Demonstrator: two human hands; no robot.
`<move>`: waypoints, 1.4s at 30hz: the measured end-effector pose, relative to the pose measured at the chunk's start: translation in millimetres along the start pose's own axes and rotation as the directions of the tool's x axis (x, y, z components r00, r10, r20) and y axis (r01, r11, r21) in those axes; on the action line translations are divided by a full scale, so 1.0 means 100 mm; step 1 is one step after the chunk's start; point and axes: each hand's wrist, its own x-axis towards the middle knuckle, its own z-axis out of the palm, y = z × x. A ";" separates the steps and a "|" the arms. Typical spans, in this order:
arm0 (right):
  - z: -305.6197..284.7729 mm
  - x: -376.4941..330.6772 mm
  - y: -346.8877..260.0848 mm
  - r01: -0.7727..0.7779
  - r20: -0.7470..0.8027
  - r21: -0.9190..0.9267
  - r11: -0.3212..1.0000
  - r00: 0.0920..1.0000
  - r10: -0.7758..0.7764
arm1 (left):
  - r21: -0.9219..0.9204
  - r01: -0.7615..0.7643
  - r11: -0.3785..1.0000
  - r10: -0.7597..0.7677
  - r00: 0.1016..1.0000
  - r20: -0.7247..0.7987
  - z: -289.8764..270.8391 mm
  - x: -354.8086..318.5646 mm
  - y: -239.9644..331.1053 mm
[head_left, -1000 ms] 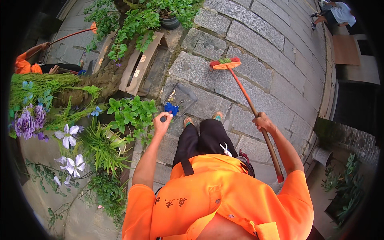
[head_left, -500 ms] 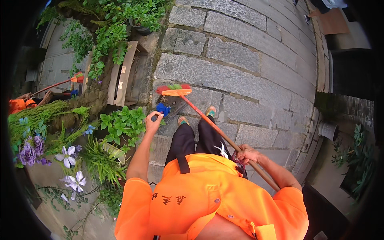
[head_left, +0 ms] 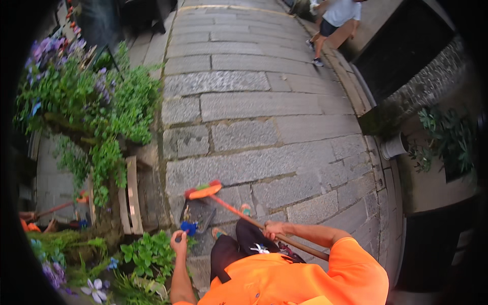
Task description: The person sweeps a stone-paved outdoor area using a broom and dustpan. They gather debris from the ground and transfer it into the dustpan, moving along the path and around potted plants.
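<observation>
My right hand (head_left: 274,230) is wrapped round the reddish-brown stick of a broom (head_left: 235,211), which slants from my right side forward to the left. Its orange head (head_left: 207,191), with red and green bristles, is at the far edge of a dark dustpan (head_left: 204,215) on the paving. Small dark and pale bits lie in the pan. Closed round the end of a dark upright handle is my left hand (head_left: 179,241), above the pan's near left side. A crumpled blue thing (head_left: 189,227) shows beside that hand; what it is I cannot make out.
Leafy plants (head_left: 145,254) and a wooden slatted frame (head_left: 133,195) line my left. Along the right wall stands a pale pot (head_left: 394,147) near dark doorways. A person in a white top (head_left: 341,14) walks at the far right. Stone slabs (head_left: 244,134) stretch ahead.
My view has tilted up, bringing more street and a walking person into sight. My right hand has moved forward and left with the broom, nearer its head. Both hands keep their holds.
</observation>
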 end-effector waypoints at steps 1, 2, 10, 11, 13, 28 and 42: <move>0.20 -0.20 0.13 0.058 -0.259 -0.265 0.963 0.957 -0.128 | -0.063 0.176 0.982 -0.177 0.984 -0.016 0.06 -0.10 0.26; 0.37 -0.47 0.21 0.033 -0.229 -0.314 0.949 0.967 -0.110 | -0.103 0.219 0.970 -0.225 0.973 -0.053 0.07 -0.15 0.33; 0.93 -1.60 0.62 -0.025 -0.064 -0.373 0.927 0.998 0.001 | -0.215 0.184 0.959 -0.229 0.951 -0.206 0.13 0.12 0.44; 1.05 -1.66 0.64 0.006 -0.194 -0.716 0.698 0.959 -0.208 | -0.228 0.187 0.956 -0.238 0.945 -0.224 0.11 0.25 0.39; 1.08 -1.70 0.63 0.027 -0.259 -0.567 0.823 0.943 -0.210 | -0.220 0.222 0.950 -0.275 0.928 -0.250 0.16 0.26 0.72; 0.47 -2.14 0.54 0.475 -0.366 0.020 0.880 0.822 -0.436 | -0.517 0.101 0.850 -0.220 0.960 -0.175 0.52 0.59 1.30; -1.27 -1.94 -0.50 0.437 -0.688 -0.067 0.897 0.631 -0.359 | -0.347 0.149 0.926 -0.263 0.914 -0.309 1.26 1.09 2.04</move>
